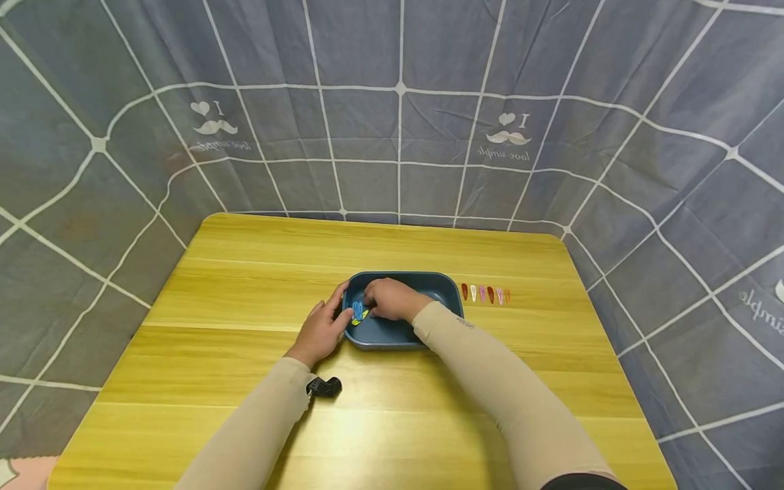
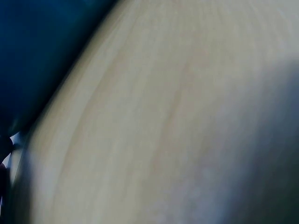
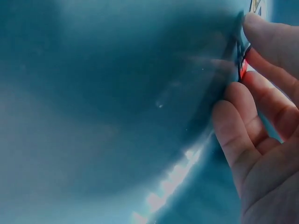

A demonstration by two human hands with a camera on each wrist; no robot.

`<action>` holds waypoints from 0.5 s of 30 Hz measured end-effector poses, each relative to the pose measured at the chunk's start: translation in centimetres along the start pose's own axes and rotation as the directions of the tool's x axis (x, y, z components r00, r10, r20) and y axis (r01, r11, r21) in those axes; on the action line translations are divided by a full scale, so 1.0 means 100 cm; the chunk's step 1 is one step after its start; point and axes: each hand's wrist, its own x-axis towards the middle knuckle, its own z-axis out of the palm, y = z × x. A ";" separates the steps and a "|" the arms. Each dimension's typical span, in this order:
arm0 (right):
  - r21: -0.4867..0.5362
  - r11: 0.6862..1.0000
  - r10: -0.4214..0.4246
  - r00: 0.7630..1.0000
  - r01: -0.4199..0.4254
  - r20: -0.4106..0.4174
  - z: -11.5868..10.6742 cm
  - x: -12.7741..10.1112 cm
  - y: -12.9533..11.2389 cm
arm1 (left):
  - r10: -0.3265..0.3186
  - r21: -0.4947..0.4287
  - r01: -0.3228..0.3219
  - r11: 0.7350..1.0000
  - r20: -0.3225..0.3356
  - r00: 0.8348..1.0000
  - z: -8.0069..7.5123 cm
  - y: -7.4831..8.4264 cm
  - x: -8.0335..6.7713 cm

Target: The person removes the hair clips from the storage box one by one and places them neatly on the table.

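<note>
A dark blue tray [image 1: 380, 337] stands on the table with my left hand [image 1: 321, 330] at its left end, thumb over the rim and fingers along the outside. Near that thumb, several blue snap hair clips [image 1: 358, 311] and a yellow hair clip [image 1: 356, 321] lie in the tray. My right hand [image 1: 395, 299] reaches down inside, fingers bent. In the right wrist view, a small red hair clip [image 3: 243, 68] shows between its thumb and fingers, mostly hidden by them. The left wrist view shows only the blurred tray side [image 2: 42, 51] and tabletop.
Right of the tray, a row of hair clips lies on the wooden table [image 1: 245, 354], among them a dark red clip [image 1: 465, 292], a white clip [image 1: 474, 292] and an orange clip [image 1: 507, 295]. A grey checked curtain [image 1: 367, 122] surrounds the table's back and sides.
</note>
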 end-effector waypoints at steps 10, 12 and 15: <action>0.007 1.000 0.018 1.000 -0.018 0.009 0.000 0.000 0.001 | -0.015 -0.004 0.015 1.000 -0.003 1.000 0.001 -0.001 0.000; 0.014 1.000 0.026 1.000 -0.026 0.009 0.001 0.000 0.001 | -0.014 -0.005 0.014 1.000 -0.007 1.000 0.002 -0.001 0.000; 0.021 0.999 0.031 1.000 -0.031 -0.004 0.002 0.001 0.003 | -0.013 -0.005 0.013 1.000 -0.008 1.000 0.002 -0.001 0.001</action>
